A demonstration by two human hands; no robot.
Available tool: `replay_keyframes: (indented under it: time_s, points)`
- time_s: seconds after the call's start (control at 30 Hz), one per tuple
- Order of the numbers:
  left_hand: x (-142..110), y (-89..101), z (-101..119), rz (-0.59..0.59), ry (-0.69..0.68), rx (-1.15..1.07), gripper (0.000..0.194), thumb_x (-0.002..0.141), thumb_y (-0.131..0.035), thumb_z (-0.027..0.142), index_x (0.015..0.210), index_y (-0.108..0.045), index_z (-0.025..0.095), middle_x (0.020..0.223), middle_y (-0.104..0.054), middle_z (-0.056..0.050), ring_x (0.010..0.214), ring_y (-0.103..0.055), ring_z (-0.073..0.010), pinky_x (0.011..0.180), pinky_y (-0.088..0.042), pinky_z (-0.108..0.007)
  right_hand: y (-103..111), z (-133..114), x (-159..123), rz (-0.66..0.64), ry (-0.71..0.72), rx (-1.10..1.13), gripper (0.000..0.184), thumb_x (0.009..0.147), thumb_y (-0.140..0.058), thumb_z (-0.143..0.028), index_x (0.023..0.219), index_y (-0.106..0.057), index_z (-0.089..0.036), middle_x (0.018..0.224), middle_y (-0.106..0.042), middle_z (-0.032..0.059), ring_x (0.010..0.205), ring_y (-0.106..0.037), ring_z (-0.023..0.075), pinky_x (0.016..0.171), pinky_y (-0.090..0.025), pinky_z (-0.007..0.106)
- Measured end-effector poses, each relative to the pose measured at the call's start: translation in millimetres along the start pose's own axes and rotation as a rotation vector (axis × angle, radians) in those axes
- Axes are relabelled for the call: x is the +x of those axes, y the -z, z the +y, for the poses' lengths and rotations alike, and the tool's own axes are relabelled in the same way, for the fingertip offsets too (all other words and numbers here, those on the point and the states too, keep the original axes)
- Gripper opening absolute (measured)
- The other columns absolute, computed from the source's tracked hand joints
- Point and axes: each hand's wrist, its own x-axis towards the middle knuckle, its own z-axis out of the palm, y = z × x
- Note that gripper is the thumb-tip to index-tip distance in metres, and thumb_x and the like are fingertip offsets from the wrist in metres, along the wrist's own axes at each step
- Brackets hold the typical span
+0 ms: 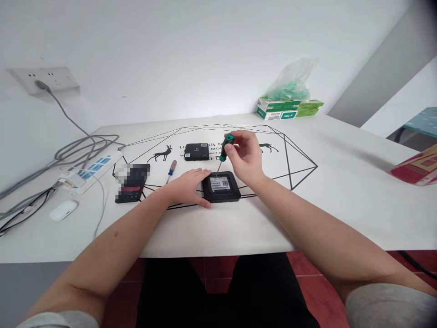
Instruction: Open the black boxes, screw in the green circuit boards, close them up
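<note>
A small black box (221,187) with a white label lies face down on the white table cover (307,200). My left hand (189,186) rests beside it with fingers spread flat, thumb and fingertips against its left edge. My right hand (246,157) pinches the top of a green-handled screwdriver (225,148) that stands nearly upright, its tip on the box's upper left corner.
A second black box (196,151) lies farther back. A red-and-blue screwdriver (171,170) and a black phone (131,184) lie to the left. A power strip (92,171) with cables and a white mouse (63,210) sit far left. Green boxes (283,109) stand at the back, a red box (418,168) at right.
</note>
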Motion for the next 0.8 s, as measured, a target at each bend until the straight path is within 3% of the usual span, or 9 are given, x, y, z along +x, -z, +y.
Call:
replay_keyframes:
  time_s: [0.13, 0.43, 0.8]
  points:
    - [3.1, -5.9, 2.2, 0.015, -0.037, 0.004, 0.135, 0.072, -0.076, 0.092, 0.176, -0.028, 0.021, 0.182, -0.029, -0.014, 0.169, -0.022, -0.0468, 0.137, -0.022, -0.056, -4.0, -0.8, -6.1, -0.076, -0.007, 0.008, 0.033, 0.102, -0.072, -0.049, 0.130, -0.061, -0.037, 0.123, -0.070, 0.0048, 0.106, -0.069, 0.0213, 0.084, -0.068, 0.042]
    - [5.3, -6.6, 3.7, 0.013, -0.013, 0.027, 0.138, 0.070, -0.074, 0.093, 0.176, -0.026, 0.018, 0.182, -0.028, -0.017, 0.168, -0.023, -0.0480, 0.136, -0.023, -0.056, -3.7, 3.5, -8.4, -0.101, -0.013, -0.036, 0.037, 0.103, -0.070, -0.052, 0.134, -0.060, -0.036, 0.130, -0.071, 0.0062, 0.110, -0.070, 0.0222, 0.094, -0.069, 0.047]
    - [7.0, -9.2, 1.5, 0.010, -0.053, 0.041, 0.137, 0.072, -0.070, 0.097, 0.174, -0.028, 0.017, 0.180, -0.032, -0.019, 0.167, -0.025, -0.0470, 0.136, -0.022, -0.055, -5.1, -11.8, -6.4, -0.161, 0.026, -0.100, 0.032, 0.104, -0.066, -0.051, 0.132, -0.067, -0.035, 0.126, -0.076, 0.0061, 0.100, -0.073, 0.0230, 0.083, -0.066, 0.045]
